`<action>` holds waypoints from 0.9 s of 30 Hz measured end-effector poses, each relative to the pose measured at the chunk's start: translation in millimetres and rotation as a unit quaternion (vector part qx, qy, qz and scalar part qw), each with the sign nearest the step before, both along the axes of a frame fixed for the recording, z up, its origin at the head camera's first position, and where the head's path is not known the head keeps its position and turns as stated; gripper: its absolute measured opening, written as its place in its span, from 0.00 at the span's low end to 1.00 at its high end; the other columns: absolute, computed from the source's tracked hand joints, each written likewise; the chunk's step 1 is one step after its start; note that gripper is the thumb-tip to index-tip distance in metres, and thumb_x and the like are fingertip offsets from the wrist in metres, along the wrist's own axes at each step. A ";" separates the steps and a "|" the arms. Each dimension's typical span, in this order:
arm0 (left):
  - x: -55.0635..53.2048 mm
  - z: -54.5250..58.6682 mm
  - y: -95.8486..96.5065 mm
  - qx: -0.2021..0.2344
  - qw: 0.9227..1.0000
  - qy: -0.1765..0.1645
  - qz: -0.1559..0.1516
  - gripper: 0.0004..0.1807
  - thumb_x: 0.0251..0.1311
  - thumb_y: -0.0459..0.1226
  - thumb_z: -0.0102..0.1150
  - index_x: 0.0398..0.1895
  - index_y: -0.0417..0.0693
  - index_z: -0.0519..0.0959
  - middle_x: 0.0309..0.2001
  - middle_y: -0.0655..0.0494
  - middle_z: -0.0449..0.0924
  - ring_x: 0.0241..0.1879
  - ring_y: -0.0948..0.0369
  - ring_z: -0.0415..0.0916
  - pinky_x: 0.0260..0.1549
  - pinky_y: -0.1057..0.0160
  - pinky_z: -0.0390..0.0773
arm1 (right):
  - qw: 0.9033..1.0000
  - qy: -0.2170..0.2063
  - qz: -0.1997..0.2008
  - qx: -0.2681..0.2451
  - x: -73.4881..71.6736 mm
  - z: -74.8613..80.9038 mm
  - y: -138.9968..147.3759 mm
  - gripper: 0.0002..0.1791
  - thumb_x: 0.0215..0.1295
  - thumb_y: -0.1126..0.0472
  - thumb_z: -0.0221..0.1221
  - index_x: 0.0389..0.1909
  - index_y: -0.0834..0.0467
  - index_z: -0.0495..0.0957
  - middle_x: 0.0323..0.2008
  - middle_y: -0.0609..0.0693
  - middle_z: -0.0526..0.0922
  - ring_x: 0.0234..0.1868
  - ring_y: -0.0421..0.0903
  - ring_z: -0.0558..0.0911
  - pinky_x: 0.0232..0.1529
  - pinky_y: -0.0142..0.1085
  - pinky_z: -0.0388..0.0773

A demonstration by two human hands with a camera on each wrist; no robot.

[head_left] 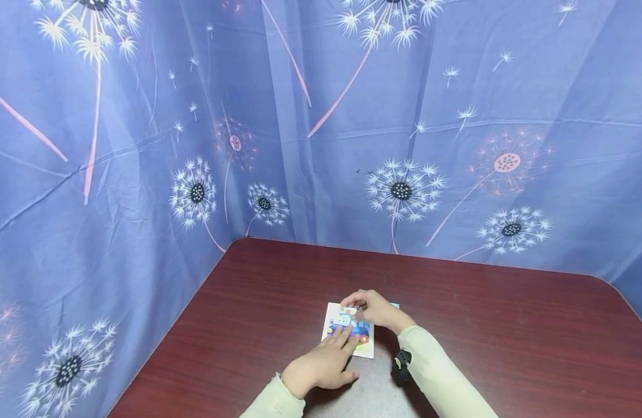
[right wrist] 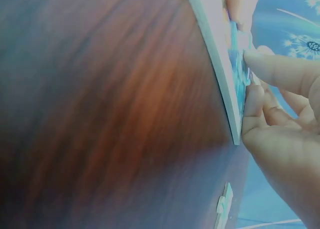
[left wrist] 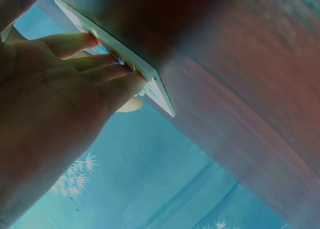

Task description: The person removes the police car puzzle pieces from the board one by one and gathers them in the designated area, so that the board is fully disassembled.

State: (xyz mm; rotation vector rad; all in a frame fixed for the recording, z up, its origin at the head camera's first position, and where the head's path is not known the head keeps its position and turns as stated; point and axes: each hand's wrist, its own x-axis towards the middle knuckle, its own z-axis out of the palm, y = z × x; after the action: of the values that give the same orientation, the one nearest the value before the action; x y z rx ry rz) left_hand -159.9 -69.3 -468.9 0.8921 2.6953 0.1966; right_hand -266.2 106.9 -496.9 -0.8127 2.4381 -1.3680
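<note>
A thin white-bordered picture puzzle board (head_left: 370, 352) lies on the table, showing a blue cartoon vehicle with eyes. My left hand (head_left: 323, 361) rests on its near part, fingers stretched over the picture. In the left wrist view, the fingertips (left wrist: 135, 79) touch the picture near the board's edge. From the right, my right hand (head_left: 375, 307) reaches over the board's far part with bent fingers. The right wrist view shows its thumb and fingers pinching a small blue puzzle piece (right wrist: 241, 71) at the board's surface; the fingers partly hide the piece.
Another small puzzle piece (right wrist: 223, 206) lies on the dark red wooden table (head_left: 509, 325), just beyond the board. A black fabric bow (head_left: 401, 367) hangs at the right sleeve. Blue curtains (head_left: 321, 174) with dandelion prints stand along the table's far and left edges.
</note>
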 end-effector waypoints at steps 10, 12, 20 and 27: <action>1.2 2.0 0.7 0.005 1.000 -0.003 0.002 0.37 0.64 0.51 0.55 0.73 0.47 0.59 0.74 0.45 0.51 0.73 0.49 0.48 0.68 0.53 0.57 | 1.000 -0.004 -0.017 -0.012 -0.8 -0.9 4.1 0.14 0.58 0.78 0.59 0.43 0.63 0.83 0.41 0.56 0.84 0.38 0.48 0.79 0.36 0.34 0.78; 1.4 2.6 0.7 0.005 1.000 -0.002 0.002 0.37 0.64 0.51 0.55 0.73 0.48 0.59 0.74 0.45 0.51 0.73 0.49 0.48 0.68 0.53 0.57 | 1.000 -0.003 -0.017 -0.017 -1.1 -1.2 4.8 0.13 0.59 0.77 0.58 0.43 0.63 0.83 0.40 0.57 0.84 0.37 0.48 0.79 0.35 0.33 0.77; 2.0 4.3 0.6 0.013 1.000 -0.017 0.010 0.37 0.64 0.51 0.54 0.73 0.48 0.59 0.75 0.46 0.49 0.73 0.49 0.46 0.68 0.53 0.57 | 0.999 -0.019 -0.021 -0.037 -0.1 -0.4 7.1 0.12 0.60 0.76 0.57 0.43 0.65 0.83 0.37 0.57 0.85 0.34 0.45 0.80 0.31 0.31 0.77; 2.3 4.3 1.1 0.014 1.000 -0.016 0.008 0.37 0.65 0.50 0.55 0.73 0.48 0.59 0.75 0.46 0.49 0.73 0.49 0.46 0.68 0.52 0.57 | 0.999 -0.022 -0.026 -0.037 -0.8 -2.5 8.8 0.12 0.60 0.76 0.57 0.42 0.65 0.83 0.34 0.55 0.85 0.32 0.42 0.79 0.32 0.30 0.77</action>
State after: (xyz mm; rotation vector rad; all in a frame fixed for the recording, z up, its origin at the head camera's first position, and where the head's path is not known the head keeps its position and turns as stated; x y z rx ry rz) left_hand -157.7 -68.2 -464.6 0.8680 2.6777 0.2506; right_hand -267.0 115.7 -499.4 -0.7321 2.4047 -1.4872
